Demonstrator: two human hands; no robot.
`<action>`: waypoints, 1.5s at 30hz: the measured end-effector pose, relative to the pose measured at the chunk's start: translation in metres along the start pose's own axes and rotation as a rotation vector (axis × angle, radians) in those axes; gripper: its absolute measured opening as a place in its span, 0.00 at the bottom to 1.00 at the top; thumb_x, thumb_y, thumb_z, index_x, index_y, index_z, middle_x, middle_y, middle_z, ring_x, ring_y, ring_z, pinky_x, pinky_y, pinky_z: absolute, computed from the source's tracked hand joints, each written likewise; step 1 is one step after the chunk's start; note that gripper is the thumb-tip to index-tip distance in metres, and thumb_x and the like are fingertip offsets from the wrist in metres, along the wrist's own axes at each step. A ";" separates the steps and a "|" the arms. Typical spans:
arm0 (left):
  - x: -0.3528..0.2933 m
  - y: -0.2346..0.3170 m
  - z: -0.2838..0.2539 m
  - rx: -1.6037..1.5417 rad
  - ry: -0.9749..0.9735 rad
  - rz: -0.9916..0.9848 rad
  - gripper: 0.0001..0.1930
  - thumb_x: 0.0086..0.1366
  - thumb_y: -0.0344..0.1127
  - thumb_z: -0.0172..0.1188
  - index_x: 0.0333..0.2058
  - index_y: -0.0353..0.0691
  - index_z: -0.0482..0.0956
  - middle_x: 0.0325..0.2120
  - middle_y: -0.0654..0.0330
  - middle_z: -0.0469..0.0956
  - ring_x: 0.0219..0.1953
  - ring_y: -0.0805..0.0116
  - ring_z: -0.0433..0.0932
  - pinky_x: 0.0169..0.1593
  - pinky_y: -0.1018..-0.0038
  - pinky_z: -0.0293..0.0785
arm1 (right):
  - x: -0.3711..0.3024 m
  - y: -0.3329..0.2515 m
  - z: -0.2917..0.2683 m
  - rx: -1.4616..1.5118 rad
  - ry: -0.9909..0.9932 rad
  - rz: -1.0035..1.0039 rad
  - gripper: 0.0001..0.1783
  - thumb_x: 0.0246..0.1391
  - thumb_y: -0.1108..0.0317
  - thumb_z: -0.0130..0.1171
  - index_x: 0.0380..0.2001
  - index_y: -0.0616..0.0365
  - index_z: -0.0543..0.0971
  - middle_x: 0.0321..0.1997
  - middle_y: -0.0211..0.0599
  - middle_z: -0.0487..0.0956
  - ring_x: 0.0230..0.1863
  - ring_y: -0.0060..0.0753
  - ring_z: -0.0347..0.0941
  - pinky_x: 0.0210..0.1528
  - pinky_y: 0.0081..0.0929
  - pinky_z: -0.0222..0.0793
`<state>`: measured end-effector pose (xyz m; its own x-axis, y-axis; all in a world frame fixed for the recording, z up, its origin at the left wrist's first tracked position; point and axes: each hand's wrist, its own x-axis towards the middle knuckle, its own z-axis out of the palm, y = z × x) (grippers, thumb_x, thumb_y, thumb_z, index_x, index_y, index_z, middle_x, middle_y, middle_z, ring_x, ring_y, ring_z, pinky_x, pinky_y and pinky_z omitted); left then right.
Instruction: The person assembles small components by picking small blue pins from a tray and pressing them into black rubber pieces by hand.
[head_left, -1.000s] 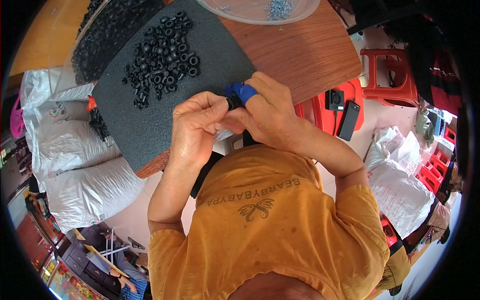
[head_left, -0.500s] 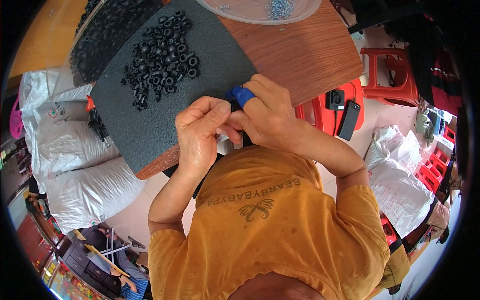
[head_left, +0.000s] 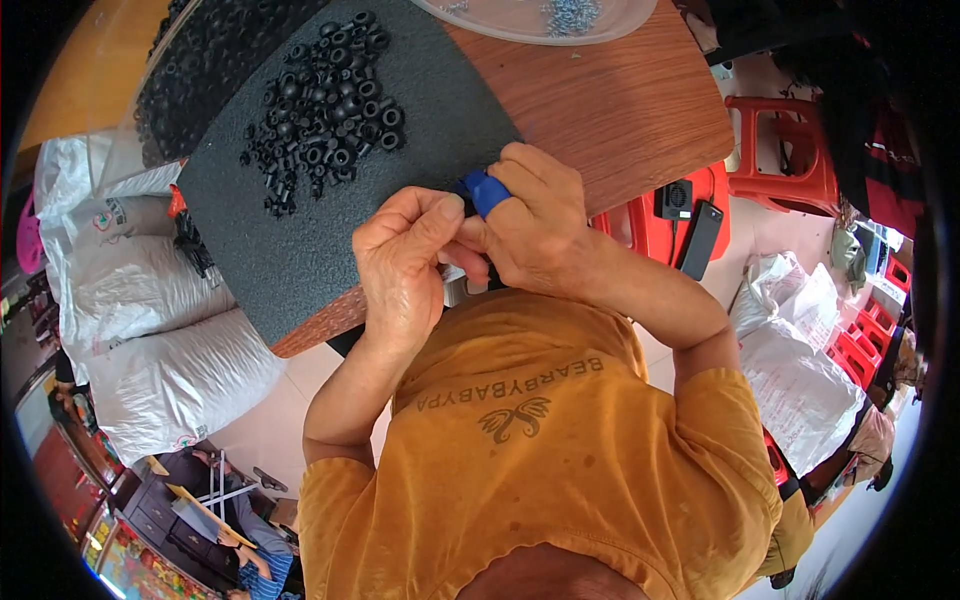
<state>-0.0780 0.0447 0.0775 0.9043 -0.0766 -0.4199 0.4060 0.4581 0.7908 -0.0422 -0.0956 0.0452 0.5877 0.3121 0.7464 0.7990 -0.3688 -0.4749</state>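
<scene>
- Fingers of the left hand [head_left: 400, 245] and right hand [head_left: 542, 215] clamp a small black piece [head_left: 468, 206], mostly hidden between them.
- A blue wrap [head_left: 488, 194] sheathes one right finger.
- Beyond, black parts [head_left: 335, 105] lie heaped on a dark mat [head_left: 240, 245], covering part of a wood-grain table [head_left: 610, 110].

Bright, soft light, clear centre, strong fisheye bending toward black edges.
</scene>
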 end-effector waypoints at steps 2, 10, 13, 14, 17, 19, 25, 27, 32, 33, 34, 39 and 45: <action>0.001 0.000 -0.001 -0.002 0.007 -0.005 0.08 0.62 0.30 0.55 0.28 0.29 0.73 0.19 0.53 0.76 0.14 0.69 0.73 0.18 0.79 0.71 | 0.001 -0.001 0.000 0.000 -0.004 -0.027 0.16 0.20 0.72 0.61 0.12 0.56 0.63 0.17 0.38 0.61 0.20 0.38 0.61 0.19 0.34 0.56; 0.004 0.006 -0.002 0.113 0.020 0.014 0.07 0.61 0.28 0.55 0.30 0.28 0.74 0.22 0.53 0.78 0.16 0.71 0.74 0.20 0.81 0.71 | -0.003 0.000 0.005 -0.046 -0.068 0.029 0.15 0.20 0.69 0.61 0.12 0.58 0.64 0.20 0.41 0.63 0.24 0.41 0.62 0.23 0.35 0.58; 0.004 0.010 -0.001 0.178 0.003 0.052 0.05 0.60 0.26 0.55 0.30 0.28 0.75 0.20 0.55 0.77 0.16 0.74 0.73 0.21 0.82 0.71 | -0.001 -0.001 0.005 -0.049 -0.043 0.008 0.15 0.21 0.69 0.61 0.13 0.59 0.64 0.21 0.41 0.63 0.24 0.41 0.62 0.23 0.34 0.58; 0.004 0.010 -0.001 0.178 0.004 0.054 0.05 0.60 0.26 0.55 0.30 0.28 0.75 0.20 0.55 0.77 0.16 0.74 0.73 0.21 0.82 0.71 | 0.000 -0.002 0.005 -0.048 -0.042 0.006 0.15 0.21 0.69 0.61 0.13 0.59 0.64 0.21 0.41 0.63 0.24 0.41 0.62 0.23 0.34 0.58; 0.004 0.007 0.002 0.168 0.031 0.143 0.04 0.60 0.23 0.54 0.29 0.28 0.75 0.19 0.57 0.77 0.16 0.76 0.73 0.21 0.83 0.70 | 0.002 -0.003 0.005 -0.039 -0.016 0.002 0.14 0.21 0.70 0.60 0.13 0.59 0.65 0.21 0.41 0.63 0.24 0.41 0.62 0.23 0.33 0.58; 0.005 0.004 0.004 0.199 0.082 0.189 0.03 0.59 0.22 0.54 0.28 0.29 0.76 0.18 0.59 0.76 0.16 0.77 0.72 0.20 0.83 0.69 | 0.000 0.001 0.004 -0.081 -0.055 -0.008 0.14 0.20 0.70 0.60 0.13 0.58 0.65 0.21 0.40 0.63 0.24 0.41 0.63 0.24 0.34 0.58; 0.006 0.002 -0.001 0.121 0.067 0.109 0.03 0.58 0.21 0.54 0.29 0.28 0.76 0.18 0.58 0.75 0.15 0.76 0.72 0.19 0.82 0.69 | -0.002 -0.002 0.005 -0.042 -0.054 0.066 0.13 0.26 0.71 0.62 0.13 0.58 0.66 0.20 0.40 0.65 0.23 0.41 0.63 0.24 0.34 0.59; 0.006 0.003 0.001 0.083 0.095 0.106 0.03 0.58 0.21 0.54 0.29 0.28 0.76 0.18 0.58 0.75 0.15 0.76 0.72 0.18 0.82 0.69 | 0.001 -0.004 0.004 -0.042 -0.059 0.087 0.13 0.28 0.71 0.63 0.13 0.59 0.66 0.20 0.41 0.65 0.23 0.41 0.63 0.24 0.34 0.59; 0.006 0.005 0.003 0.014 0.128 0.102 0.03 0.57 0.21 0.54 0.29 0.28 0.76 0.18 0.58 0.75 0.15 0.75 0.71 0.18 0.81 0.69 | 0.005 -0.005 0.000 -0.046 -0.107 0.122 0.14 0.30 0.69 0.64 0.13 0.59 0.67 0.19 0.41 0.66 0.23 0.41 0.63 0.24 0.34 0.59; 0.006 0.005 0.003 0.037 0.122 0.103 0.03 0.56 0.21 0.54 0.28 0.28 0.76 0.18 0.58 0.75 0.14 0.75 0.71 0.17 0.81 0.68 | 0.005 -0.005 0.000 -0.059 -0.136 0.091 0.14 0.30 0.68 0.65 0.13 0.59 0.67 0.20 0.41 0.66 0.24 0.41 0.64 0.25 0.34 0.59; 0.006 0.005 0.002 0.059 0.116 0.104 0.03 0.56 0.21 0.55 0.27 0.28 0.76 0.18 0.58 0.75 0.14 0.74 0.71 0.17 0.81 0.67 | 0.005 -0.004 0.000 -0.072 -0.166 0.061 0.14 0.30 0.67 0.65 0.13 0.59 0.68 0.20 0.41 0.67 0.24 0.40 0.64 0.25 0.34 0.59; 0.008 0.009 -0.002 0.131 0.085 0.063 0.03 0.55 0.20 0.55 0.26 0.28 0.77 0.17 0.57 0.75 0.14 0.74 0.71 0.18 0.81 0.67 | 0.010 -0.001 -0.005 -0.040 -0.199 0.011 0.15 0.29 0.70 0.64 0.16 0.60 0.66 0.21 0.39 0.65 0.21 0.41 0.63 0.22 0.32 0.60; 0.004 0.013 -0.006 0.101 0.021 -0.049 0.06 0.59 0.26 0.55 0.27 0.28 0.76 0.18 0.56 0.76 0.14 0.73 0.71 0.19 0.79 0.68 | 0.007 0.007 0.000 -0.002 -0.155 -0.027 0.16 0.27 0.71 0.63 0.14 0.59 0.64 0.19 0.38 0.64 0.19 0.38 0.63 0.19 0.31 0.60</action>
<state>-0.0696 0.0554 0.0837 0.8808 -0.0776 -0.4672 0.4614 0.3626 0.8097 -0.0328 -0.0961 0.0475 0.5788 0.4528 0.6782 0.8145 -0.3605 -0.4545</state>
